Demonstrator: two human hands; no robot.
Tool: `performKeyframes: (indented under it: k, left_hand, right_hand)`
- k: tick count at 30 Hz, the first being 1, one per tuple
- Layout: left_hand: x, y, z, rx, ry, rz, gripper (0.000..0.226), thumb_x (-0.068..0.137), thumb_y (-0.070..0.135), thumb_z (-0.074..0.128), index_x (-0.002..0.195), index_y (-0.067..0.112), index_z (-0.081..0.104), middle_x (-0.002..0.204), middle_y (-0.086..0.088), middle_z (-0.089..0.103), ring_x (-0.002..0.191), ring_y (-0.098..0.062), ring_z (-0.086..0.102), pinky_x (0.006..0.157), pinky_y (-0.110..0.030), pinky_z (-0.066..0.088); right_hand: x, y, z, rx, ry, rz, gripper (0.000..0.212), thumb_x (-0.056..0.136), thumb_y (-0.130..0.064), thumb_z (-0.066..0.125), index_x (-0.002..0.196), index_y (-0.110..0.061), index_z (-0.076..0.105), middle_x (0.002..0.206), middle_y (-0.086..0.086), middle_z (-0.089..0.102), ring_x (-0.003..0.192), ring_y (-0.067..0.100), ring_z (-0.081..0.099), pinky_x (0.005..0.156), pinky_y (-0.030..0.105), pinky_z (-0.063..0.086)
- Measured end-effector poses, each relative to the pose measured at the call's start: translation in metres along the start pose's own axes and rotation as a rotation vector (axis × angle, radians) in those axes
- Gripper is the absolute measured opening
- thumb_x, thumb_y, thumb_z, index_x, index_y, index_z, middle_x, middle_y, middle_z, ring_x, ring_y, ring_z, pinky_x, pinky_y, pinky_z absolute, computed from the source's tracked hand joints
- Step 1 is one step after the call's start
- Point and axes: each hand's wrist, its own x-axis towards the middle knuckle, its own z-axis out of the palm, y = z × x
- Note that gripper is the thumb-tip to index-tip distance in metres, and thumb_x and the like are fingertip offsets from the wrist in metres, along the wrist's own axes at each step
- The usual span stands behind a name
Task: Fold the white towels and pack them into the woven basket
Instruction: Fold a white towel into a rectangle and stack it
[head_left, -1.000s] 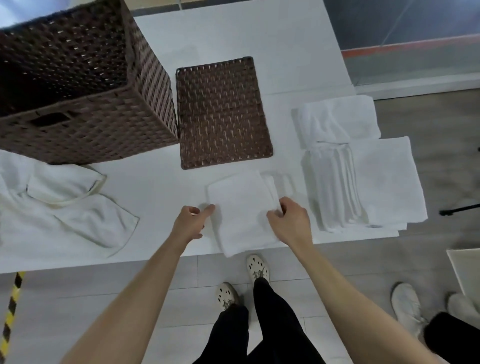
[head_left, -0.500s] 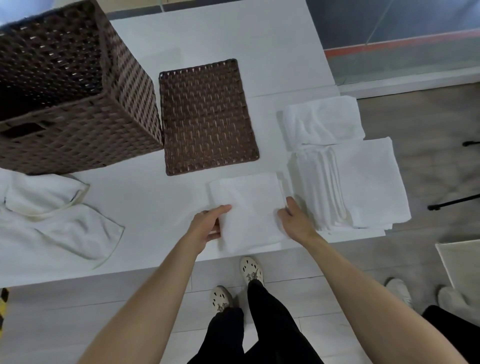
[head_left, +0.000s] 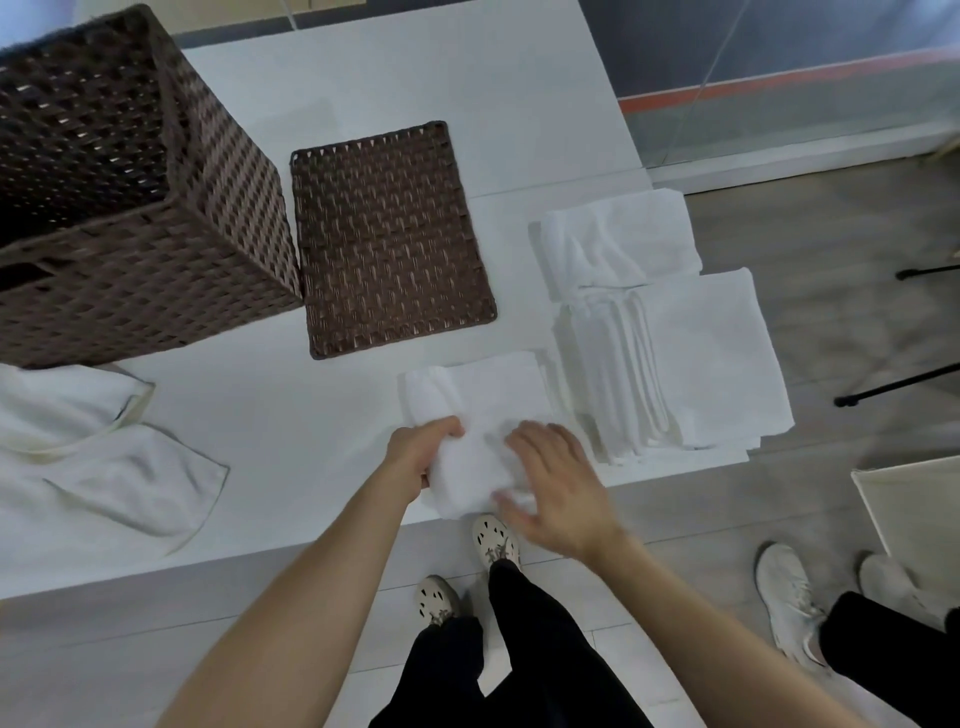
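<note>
A folded white towel (head_left: 483, 410) lies at the table's near edge, its near part lifted and bunched. My left hand (head_left: 418, 452) grips its left side, fingers curled under the cloth. My right hand (head_left: 556, 483) lies over the towel's right part with fingers spread, blurred by motion. The dark brown woven basket (head_left: 156, 280) stands at the back left, open at the top; its inside is dark. Its flat woven lid (head_left: 389, 239) lies on the table just right of it.
A stack of folded white towels (head_left: 691, 358) sits at the table's right end, with another towel (head_left: 618, 239) behind it. Loose cream-edged towels (head_left: 93, 447) lie at the left. Another person's white shoes (head_left: 784, 597) stand on the floor at the right, near a white box (head_left: 914, 504).
Both hands moved closer together on the towel. My left hand went from touching its left edge to gripping it, and the towel's near part has come up off the table.
</note>
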Motion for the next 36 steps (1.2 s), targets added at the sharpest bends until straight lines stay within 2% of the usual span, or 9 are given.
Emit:
performKeyframes:
  k: [3,7,12,16,19,22,25,28,36]
  left_hand:
    - [-0.007,0.01,-0.003,-0.032,-0.011,-0.008,0.077,0.051,0.025,0.091,0.122,0.007,0.07,0.111,-0.012,0.08,0.098,-0.032,0.078,0.082,-0.048,0.068]
    - [-0.012,0.017,-0.015,-0.072,0.003,-0.017,0.103,0.042,0.026,0.092,0.137,0.01,0.056,0.121,-0.015,0.074,0.097,-0.034,0.079,0.065,-0.048,0.067]
    - [-0.041,0.017,-0.059,-0.098,-0.065,0.099,0.06,0.089,0.035,0.071,0.141,0.011,0.054,0.132,-0.027,0.067,0.105,-0.039,0.077,0.078,-0.051,0.066]
    - [-0.053,-0.003,-0.107,0.578,0.181,0.864,0.09,0.085,0.016,0.08,0.162,0.025,0.036,0.159,0.002,0.045,0.146,-0.019,0.045,0.113,-0.034,0.043]
    - [-0.074,0.001,-0.109,0.662,0.082,1.204,0.097,0.076,0.035,0.09,0.16,0.02,0.045,0.161,0.011,0.049,0.151,-0.011,0.044,0.123,-0.026,0.035]
    - [-0.112,0.029,-0.104,0.43,0.045,1.152,0.067,0.079,0.045,0.083,0.14,0.025,0.064,0.132,0.019,0.071,0.121,0.002,0.066,0.099,-0.019,0.052]
    - [-0.13,0.039,-0.107,0.266,0.039,1.0,0.029,0.091,0.035,0.075,0.119,0.041,0.072,0.112,0.028,0.077,0.105,0.006,0.071,0.09,-0.023,0.055]
    - [-0.129,0.037,-0.101,-0.006,-0.06,0.744,0.018,0.099,0.021,0.07,0.111,0.031,0.078,0.106,0.012,0.082,0.104,-0.013,0.077,0.09,-0.036,0.06]
    - [-0.103,0.044,-0.069,-0.153,-0.18,0.409,0.063,0.076,0.048,0.08,0.133,0.022,0.071,0.12,-0.004,0.081,0.109,-0.03,0.078,0.092,-0.049,0.063]
  right_hand:
    - [-0.012,-0.009,0.016,-0.13,-0.217,-0.112,0.098,0.088,-0.056,0.074,0.161,-0.003,0.037,0.162,0.015,0.045,0.16,0.03,0.028,0.126,0.063,0.024]
    - [0.01,-0.008,0.03,-0.237,-0.168,-0.113,0.104,0.081,-0.019,0.083,0.164,0.003,0.024,0.152,0.019,0.053,0.155,0.036,0.036,0.122,0.07,0.025]
    - [0.057,-0.013,0.008,-0.096,-0.084,-0.178,0.072,0.075,-0.019,0.071,0.142,-0.001,0.054,0.124,0.01,0.067,0.112,0.032,0.065,0.111,0.049,0.045]
    - [0.1,-0.032,-0.032,0.052,-0.139,-0.104,0.044,0.088,-0.028,0.064,0.129,-0.013,0.06,0.106,0.003,0.069,0.09,0.029,0.067,0.079,0.04,0.053]
    - [0.129,-0.062,-0.073,0.149,-0.294,-0.065,0.041,0.09,-0.032,0.068,0.128,-0.02,0.061,0.096,0.001,0.07,0.081,0.028,0.065,0.067,0.035,0.047]
    - [0.155,-0.079,-0.122,0.28,-0.469,0.131,0.036,0.089,-0.047,0.079,0.12,-0.03,0.071,0.093,-0.007,0.073,0.084,0.021,0.066,0.073,0.03,0.046]
    - [0.144,-0.075,-0.157,1.047,-0.527,0.709,0.042,0.095,-0.061,0.064,0.11,-0.027,0.083,0.114,0.006,0.08,0.109,0.026,0.074,0.097,0.037,0.053]
    - [0.097,-0.072,-0.135,1.501,-0.366,0.903,0.058,0.093,-0.07,0.054,0.124,-0.028,0.08,0.14,0.009,0.07,0.128,0.025,0.067,0.111,0.045,0.047]
    - [0.048,-0.066,-0.132,1.374,-0.294,0.839,0.079,0.076,-0.055,0.089,0.141,-0.02,0.061,0.134,0.005,0.074,0.124,0.026,0.07,0.11,0.049,0.053]
